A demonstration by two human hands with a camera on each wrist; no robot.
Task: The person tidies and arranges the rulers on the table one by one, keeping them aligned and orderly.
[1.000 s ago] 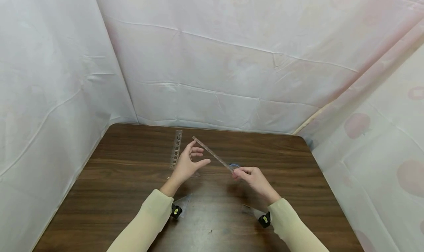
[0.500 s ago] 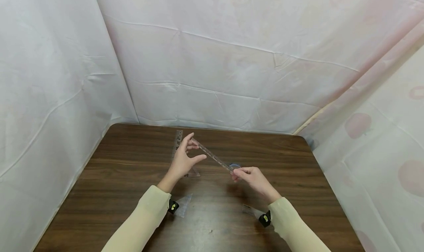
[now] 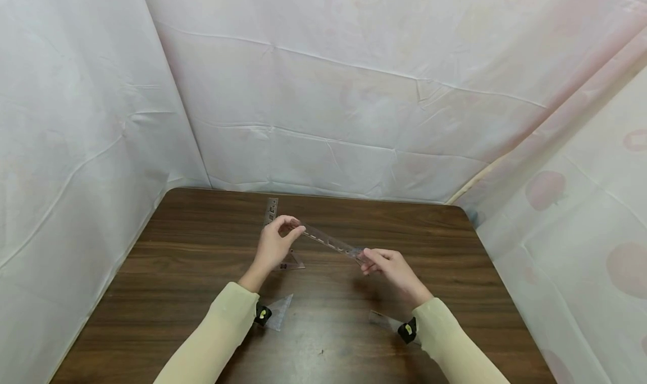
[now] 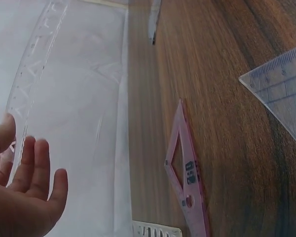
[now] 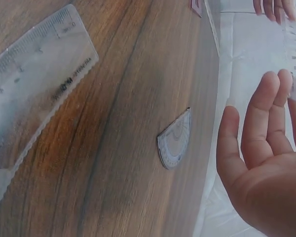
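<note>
I am holding a clear stencil ruler [image 3: 328, 242] in the air at centre frame, above a brown table [image 3: 177, 272]. My left hand [image 3: 273, 243] is pinching its upper left end; my right hand [image 3: 389, 267] is pinching its lower right end with curled fingertips.

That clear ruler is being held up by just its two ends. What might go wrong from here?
The clear ruler hangs above the table, pinched only at its tips by the left hand and right hand. It may slip from either hand and drop. If the hands press toward each other, the thin plastic might bend or snap. A fall could hit the pink triangle below.
</note>
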